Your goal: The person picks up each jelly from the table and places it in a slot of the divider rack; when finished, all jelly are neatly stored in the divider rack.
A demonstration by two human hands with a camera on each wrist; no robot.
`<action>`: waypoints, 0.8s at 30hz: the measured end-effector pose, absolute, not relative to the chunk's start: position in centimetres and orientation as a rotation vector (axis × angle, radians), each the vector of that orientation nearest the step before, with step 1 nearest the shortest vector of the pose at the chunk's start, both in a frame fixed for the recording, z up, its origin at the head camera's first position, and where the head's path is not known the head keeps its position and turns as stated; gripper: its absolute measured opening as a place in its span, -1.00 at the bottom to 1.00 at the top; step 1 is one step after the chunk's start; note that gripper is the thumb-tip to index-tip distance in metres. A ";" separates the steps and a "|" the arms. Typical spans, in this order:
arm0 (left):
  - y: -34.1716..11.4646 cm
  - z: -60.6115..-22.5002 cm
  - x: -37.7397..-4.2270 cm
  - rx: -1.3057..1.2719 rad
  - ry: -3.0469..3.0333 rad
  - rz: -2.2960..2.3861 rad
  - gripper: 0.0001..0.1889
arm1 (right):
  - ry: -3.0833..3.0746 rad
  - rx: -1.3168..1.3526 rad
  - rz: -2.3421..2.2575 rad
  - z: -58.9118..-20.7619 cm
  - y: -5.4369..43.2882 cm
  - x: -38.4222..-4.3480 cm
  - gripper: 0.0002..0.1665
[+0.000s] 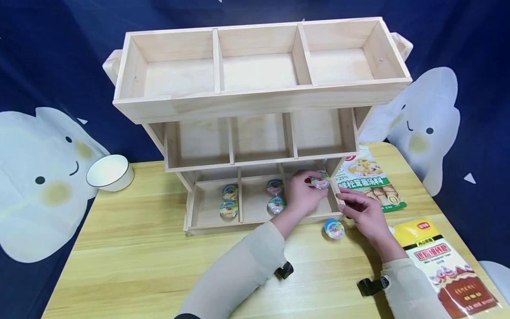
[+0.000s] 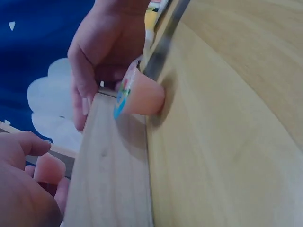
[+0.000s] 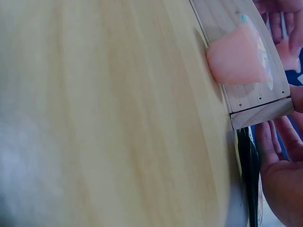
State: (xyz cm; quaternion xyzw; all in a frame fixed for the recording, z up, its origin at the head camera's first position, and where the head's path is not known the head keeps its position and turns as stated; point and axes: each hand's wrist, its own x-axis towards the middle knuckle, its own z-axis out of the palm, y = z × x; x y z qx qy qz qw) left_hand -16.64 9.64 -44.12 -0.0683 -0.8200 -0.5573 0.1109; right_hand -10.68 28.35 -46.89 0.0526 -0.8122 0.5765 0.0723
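Observation:
My left hand [image 1: 303,195] reaches into the bottom right compartment of a wooden three-tier rack [image 1: 255,98] and pinches a small jelly cup [image 1: 321,180] with a printed lid. In the left wrist view the held cup's pink body [image 2: 49,169] shows between thumb and fingers. My right hand [image 1: 364,217] touches the right end of the bottom tray with extended fingers. Another jelly cup [image 1: 334,228], pink with a blue-edged lid, lies tipped on the table against the tray's front. Two cups [image 1: 229,209] sit in the bottom left compartment and two more [image 1: 276,204] in the middle one.
A white bowl [image 1: 110,173] stands at the table's back left. Right of the rack lie a green-and-white food packet [image 1: 368,177] and a yellow, white and brown packet [image 1: 446,266]. The rack's upper tiers overhang the bottom tray. A blue curtain [image 1: 59,57] hangs behind.

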 end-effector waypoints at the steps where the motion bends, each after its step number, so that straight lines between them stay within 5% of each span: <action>1: 9.7 -44.2 -16.7 -0.169 -2.426 -1.636 -0.60 | -2.436 0.165 1.734 -47.0 28.4 -10.7 -0.64; 24: 11.2 -45.9 -18.2 0.128 -2.548 -1.774 -0.56 | -2.388 0.187 1.775 -47.0 28.2 -10.8 -0.65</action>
